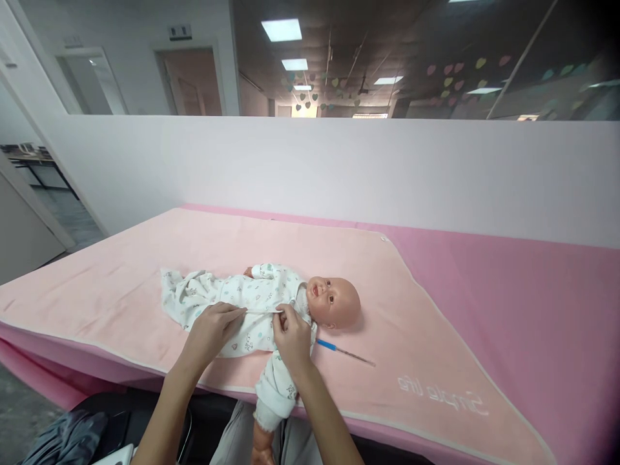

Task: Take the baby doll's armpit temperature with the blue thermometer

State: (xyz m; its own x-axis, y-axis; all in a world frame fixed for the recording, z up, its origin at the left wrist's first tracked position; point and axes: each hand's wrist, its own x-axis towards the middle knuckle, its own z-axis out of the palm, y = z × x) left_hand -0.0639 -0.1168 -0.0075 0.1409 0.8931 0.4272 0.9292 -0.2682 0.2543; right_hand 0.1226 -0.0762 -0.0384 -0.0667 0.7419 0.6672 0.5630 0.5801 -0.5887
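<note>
A baby doll (339, 298) lies on its back, head to the right, dressed in a white printed baby outfit (259, 294). My left hand (220, 326) is closed in a pinch on the front edge of the outfit near the doll's middle. Higher up, by the chest, my right hand (294, 336) pinches the same edge, which runs taut between both hands. One sleeved arm of the doll (274, 387) hangs toward me over the table edge, below my right wrist. What lies under my fingertips is hidden.
A slim tool with a blue handle (327, 345) and thin shaft lies right of the doll's shoulder. Beneath is a peach mat (411, 336) over a pink tablecloth (547, 310). A white wall (310, 168) with glass above stands behind. Dark fabric (68, 439) lies at lower left.
</note>
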